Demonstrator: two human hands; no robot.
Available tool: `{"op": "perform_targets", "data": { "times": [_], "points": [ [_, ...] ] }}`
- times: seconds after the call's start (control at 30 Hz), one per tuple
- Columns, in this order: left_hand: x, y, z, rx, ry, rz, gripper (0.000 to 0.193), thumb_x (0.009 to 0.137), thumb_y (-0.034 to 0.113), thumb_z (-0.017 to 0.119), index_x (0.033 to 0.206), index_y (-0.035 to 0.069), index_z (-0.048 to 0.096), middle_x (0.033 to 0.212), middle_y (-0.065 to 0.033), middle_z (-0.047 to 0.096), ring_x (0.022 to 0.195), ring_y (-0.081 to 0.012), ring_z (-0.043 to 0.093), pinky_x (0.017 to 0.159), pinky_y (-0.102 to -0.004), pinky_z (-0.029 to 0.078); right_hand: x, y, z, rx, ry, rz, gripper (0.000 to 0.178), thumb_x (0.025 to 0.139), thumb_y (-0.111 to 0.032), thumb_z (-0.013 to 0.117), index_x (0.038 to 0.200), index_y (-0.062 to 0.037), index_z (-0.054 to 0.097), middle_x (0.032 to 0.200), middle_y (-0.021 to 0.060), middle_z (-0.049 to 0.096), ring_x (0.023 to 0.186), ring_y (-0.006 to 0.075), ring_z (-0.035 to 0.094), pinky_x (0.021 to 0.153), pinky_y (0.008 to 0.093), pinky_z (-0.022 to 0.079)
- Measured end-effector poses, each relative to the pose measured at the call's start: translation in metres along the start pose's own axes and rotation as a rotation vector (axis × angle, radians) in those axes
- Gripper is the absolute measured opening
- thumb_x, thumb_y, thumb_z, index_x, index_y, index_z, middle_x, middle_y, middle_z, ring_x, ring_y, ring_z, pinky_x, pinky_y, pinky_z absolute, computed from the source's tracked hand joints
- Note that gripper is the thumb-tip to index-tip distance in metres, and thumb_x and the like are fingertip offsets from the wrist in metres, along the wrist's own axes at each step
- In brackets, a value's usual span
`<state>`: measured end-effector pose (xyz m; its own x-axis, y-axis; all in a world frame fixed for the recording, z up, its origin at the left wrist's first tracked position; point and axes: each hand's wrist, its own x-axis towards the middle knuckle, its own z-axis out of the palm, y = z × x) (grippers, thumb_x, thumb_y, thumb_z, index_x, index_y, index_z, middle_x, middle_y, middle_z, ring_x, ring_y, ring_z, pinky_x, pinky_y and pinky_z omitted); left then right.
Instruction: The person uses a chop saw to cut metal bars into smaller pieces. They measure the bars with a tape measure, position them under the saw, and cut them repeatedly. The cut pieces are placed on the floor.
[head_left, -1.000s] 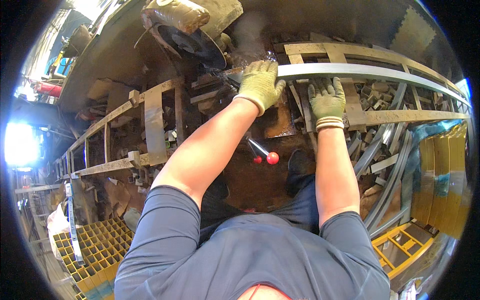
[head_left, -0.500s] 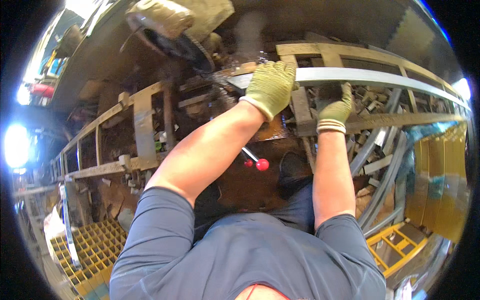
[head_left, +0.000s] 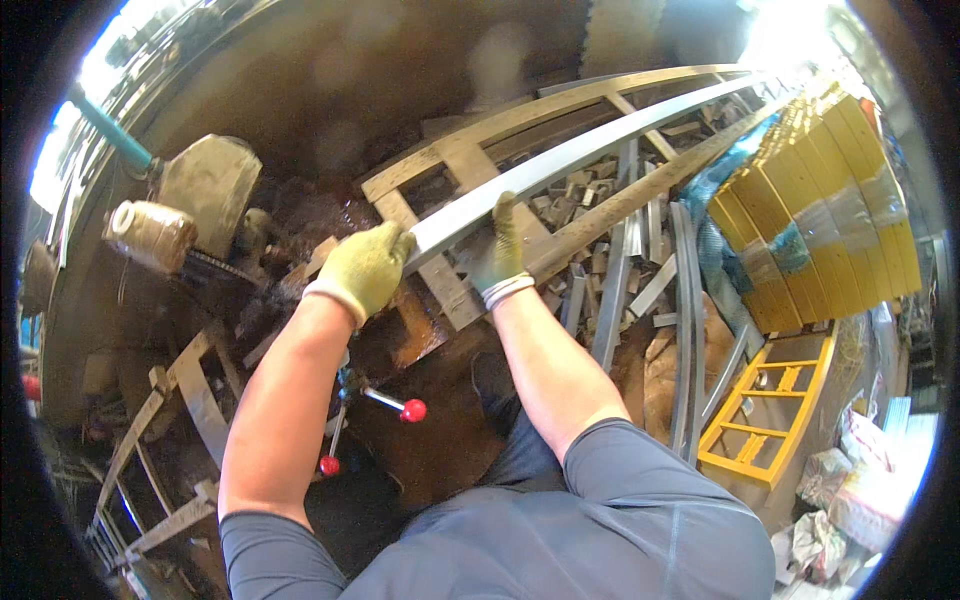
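Observation:
A long, straight, silvery metal bar slants from the middle of the view to the far right. My left hand, in a yellow-green work glove, is closed around the bar's near left end. Further along it, my right hand, gloved alike, has its thumb up against the near side; its fingers are partly hidden under the bar. Left of my hands is a cutting machine with a motor, a dark disc and a pale guard. Levers with red ball knobs stand below my hands.
A wooden-looking roller frame runs beneath the bar, with many short metal offcuts inside it. Dark metal lengths lean at the right. Beyond them are stacked yellow panels and a yellow frame. Another frame stands left.
My view has turned to the right. The bar's end, held in my left hand, now sits farther from the disc. My right thumb has come against the bar.

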<state>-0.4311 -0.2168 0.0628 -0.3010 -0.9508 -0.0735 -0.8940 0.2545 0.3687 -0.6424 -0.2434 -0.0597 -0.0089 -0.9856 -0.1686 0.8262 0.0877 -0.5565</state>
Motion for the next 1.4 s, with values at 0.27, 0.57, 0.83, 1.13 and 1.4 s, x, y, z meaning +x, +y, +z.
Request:
{"op": "perform_targets", "data": {
  "times": [0.27, 0.57, 0.83, 1.13, 1.4],
  "points": [
    [-0.055, 0.006, -0.002, 0.337, 0.441, 0.328, 0.078, 0.085, 0.040, 0.092, 0.148, 0.002, 0.067, 0.124, -0.0181, 0.078, 0.111, -0.0408, 0.075, 0.100, -0.0507, 0.059, 0.008, 0.015, -0.021, 0.001, -0.123, 0.129, 0.067, 0.100, -0.067, 0.083, 0.134, -0.0111, 0.074, 0.123, 0.0063, 0.079, 0.109, 0.0258, 0.074, 0.095, 0.0441, 0.063],
    [-0.140, -0.057, 0.000, 0.348, 0.180, 0.089, 0.067, 0.089, 0.024, 0.085, 0.150, 0.005, 0.064, 0.124, -0.0154, 0.075, 0.112, -0.0364, 0.076, 0.093, -0.0494, 0.062, -0.066, 0.052, 0.015, -0.394, -0.122, 0.236, 0.068, 0.103, -0.066, 0.081, 0.123, -0.0015, 0.077, 0.115, 0.0100, 0.080, 0.102, 0.0222, 0.075, 0.095, 0.0424, 0.063],
    [-0.243, -0.147, -0.070, 0.106, -0.126, -0.187, 0.078, 0.083, 0.020, 0.080, 0.158, 0.012, 0.064, 0.146, -0.0241, 0.075, 0.127, -0.0445, 0.075, 0.111, -0.0505, 0.060, -0.116, 0.005, 0.069, -1.161, -0.572, 0.007, 0.031, 0.107, -0.021, 0.086, 0.129, 0.0000, 0.083, 0.119, 0.0082, 0.085, 0.110, 0.0163, 0.077, 0.099, 0.0324, 0.061],
    [-0.332, -0.294, -0.110, 0.146, -0.115, -0.479, 0.065, 0.086, 0.013, 0.087, 0.150, 0.016, 0.072, 0.133, -0.0189, 0.081, 0.125, -0.0378, 0.077, 0.109, -0.0450, 0.061, 0.017, -0.055, 0.049, -2.147, -0.691, -0.937, 0.077, 0.088, -0.030, 0.094, 0.158, -0.0110, 0.068, 0.159, 0.0146, 0.069, 0.154, 0.0364, 0.058, 0.134, 0.0514, 0.037],
    [-0.385, -0.394, -0.090, 0.102, -0.011, -0.633, 0.067, 0.093, 0.001, 0.083, 0.156, 0.021, 0.068, 0.145, -0.0145, 0.078, 0.133, -0.0371, 0.073, 0.115, -0.0432, 0.058, 0.062, -0.020, 0.061, -2.168, -0.733, -0.810, 0.060, 0.082, -0.031, 0.096, 0.137, -0.0157, 0.079, 0.124, 0.0134, 0.079, 0.118, 0.0371, 0.071, 0.109, 0.0497, 0.053]
  ]
}}
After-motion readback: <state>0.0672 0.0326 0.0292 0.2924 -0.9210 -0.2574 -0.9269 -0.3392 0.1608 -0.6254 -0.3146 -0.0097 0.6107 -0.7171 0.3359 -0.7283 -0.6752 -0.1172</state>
